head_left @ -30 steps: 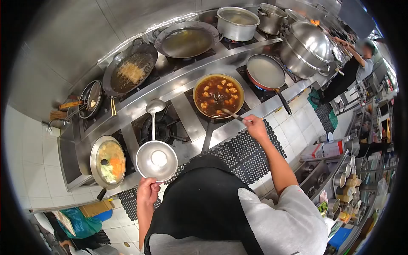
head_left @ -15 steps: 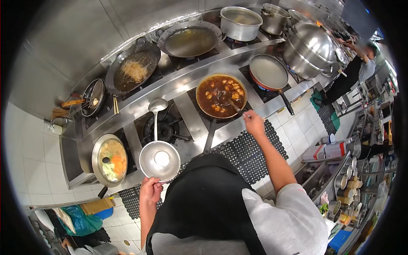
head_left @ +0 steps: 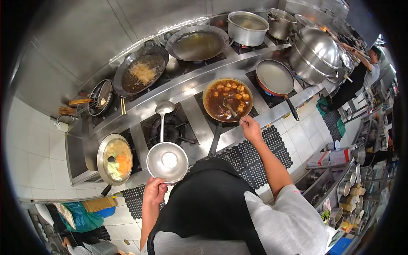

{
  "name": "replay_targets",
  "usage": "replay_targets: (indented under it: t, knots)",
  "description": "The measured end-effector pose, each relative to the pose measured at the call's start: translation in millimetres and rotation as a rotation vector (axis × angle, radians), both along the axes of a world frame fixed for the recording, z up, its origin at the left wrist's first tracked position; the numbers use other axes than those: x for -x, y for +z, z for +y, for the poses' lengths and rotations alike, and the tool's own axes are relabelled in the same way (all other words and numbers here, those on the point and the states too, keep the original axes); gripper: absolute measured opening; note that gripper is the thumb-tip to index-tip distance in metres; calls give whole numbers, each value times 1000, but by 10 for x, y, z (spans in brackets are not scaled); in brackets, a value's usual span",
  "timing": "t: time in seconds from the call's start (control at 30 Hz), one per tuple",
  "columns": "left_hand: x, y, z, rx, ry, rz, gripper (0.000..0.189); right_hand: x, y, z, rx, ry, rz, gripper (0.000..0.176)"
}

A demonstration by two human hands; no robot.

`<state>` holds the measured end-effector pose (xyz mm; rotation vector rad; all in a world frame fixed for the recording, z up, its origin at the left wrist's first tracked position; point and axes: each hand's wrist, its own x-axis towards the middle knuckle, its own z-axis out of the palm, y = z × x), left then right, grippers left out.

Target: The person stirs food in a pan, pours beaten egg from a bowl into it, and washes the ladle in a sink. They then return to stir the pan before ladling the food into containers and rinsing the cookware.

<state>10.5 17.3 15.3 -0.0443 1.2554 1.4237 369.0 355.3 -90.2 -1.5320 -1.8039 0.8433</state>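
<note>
My left hand (head_left: 154,191) is closed on the near rim of a shiny metal bowl (head_left: 154,160), which has nothing visible in it. The fingers of my right hand (head_left: 251,129) wrap round the handle of a stirring utensil (head_left: 232,111). Its dark lower end is sunk in brown sauce with browned chunks, so its kind stays hidden. That sauce fills a frying pan (head_left: 215,143) on the front row of the stove. A steel ladle (head_left: 164,108) lies over the unlit burner (head_left: 171,132), its handle reaching the bowl's far edge.
A pan of cut vegetables (head_left: 102,170) stands at left. Behind are a wok (head_left: 123,88) with food frying, a wide oil pan (head_left: 169,46) and a tall pot (head_left: 247,37). To the right are a red pan (head_left: 282,94), a big steamer (head_left: 307,63) and another person (head_left: 361,78).
The whole view has shifted slightly, so the stove appears farther right and lower. My right hand has moved left relative to the pan, shifting the utensil in the sauce. My left hand still holds the bowl.
</note>
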Motion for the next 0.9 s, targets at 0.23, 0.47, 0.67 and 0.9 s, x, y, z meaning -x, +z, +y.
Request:
replay_targets:
  t: [0.23,0.47,0.67,0.9]
  knots:
    - [24,4,-76,25,48,7,35,-334,515,11,161,-85,-170,21]
    - [23,2,-33,7,17,-7,36,-103,251,-74,71,55,-40,22]
    - [69,-164,-89,-17,3,-3,33,-304,371,90,-22,-74,-315,23]
    - [15,-43,-23,-25,-8,-19,30,-243,255,-27,-7,178,-101,23]
